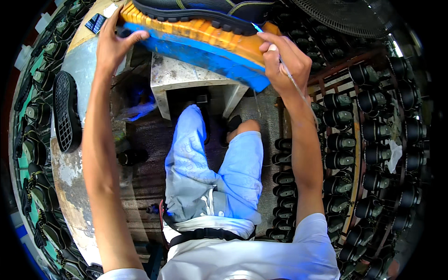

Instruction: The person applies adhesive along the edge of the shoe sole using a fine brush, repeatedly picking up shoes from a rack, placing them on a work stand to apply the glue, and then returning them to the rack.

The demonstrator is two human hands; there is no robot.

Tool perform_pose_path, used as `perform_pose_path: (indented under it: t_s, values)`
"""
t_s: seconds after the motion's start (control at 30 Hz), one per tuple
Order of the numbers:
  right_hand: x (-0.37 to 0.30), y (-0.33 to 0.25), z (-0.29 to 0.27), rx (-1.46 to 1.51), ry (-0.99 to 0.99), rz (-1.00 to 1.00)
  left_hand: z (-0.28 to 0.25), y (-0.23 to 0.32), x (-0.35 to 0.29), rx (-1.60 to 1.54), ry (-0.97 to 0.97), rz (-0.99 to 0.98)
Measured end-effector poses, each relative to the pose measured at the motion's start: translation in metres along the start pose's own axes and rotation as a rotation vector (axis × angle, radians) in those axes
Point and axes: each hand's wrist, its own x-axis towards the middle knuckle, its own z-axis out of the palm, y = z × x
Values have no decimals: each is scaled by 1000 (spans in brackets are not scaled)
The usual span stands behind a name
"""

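At the top of the head view lies a black shoe (205, 9) with yellow stitching and a lugged black sole, cut off by the frame edge. It rests on an orange block (205, 36) with a blue base (196, 52), which slants above a worn stand. My left hand (112, 46) grips the block's left end, thumb along its near side. Pinched in my right hand (289, 65) is a slim pen-like tool (257, 28), its pale tip at the sole's edge. A thin clear tube or cord (295, 83) trails from that hand along my wrist.
A loose black outsole (67, 112) lies on the worn bench (70, 168) at left, near a phone (95, 22). Racks of black shoes (340, 140) stand close on the right; more shoes (39, 112) line the far left. A large fan (345, 16) is at top right.
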Motion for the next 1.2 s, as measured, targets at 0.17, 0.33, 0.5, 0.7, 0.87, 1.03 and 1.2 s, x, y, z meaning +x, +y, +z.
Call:
perform_pose_path:
  t_s: [0.17, 0.33, 0.5, 0.7, 0.87, 1.03, 1.2]
  values:
    - [-4, -29, -13, 54, -44, -38, 42, 80, -20, -131, 234, 362]
    - [0, -46, -3, 126, -59, -87, 11, 179, -110, -344, -44, 318]
    - [4, -62, 22, 153, -50, -115, -10, 126, -133, -268, 206, 82]
    - [14, -63, 66, 140, 30, -156, -18, 63, -96, -204, 201, -220]
    - [22, -47, 95, 121, 111, -165, -18, 75, -83, -230, 64, -343]
    - [25, -36, 89, 34, 138, -154, -7, 69, -70, -11, 54, -385]
    - [15, -19, 71, -113, 160, -87, 3, 52, -63, -67, 65, -377]
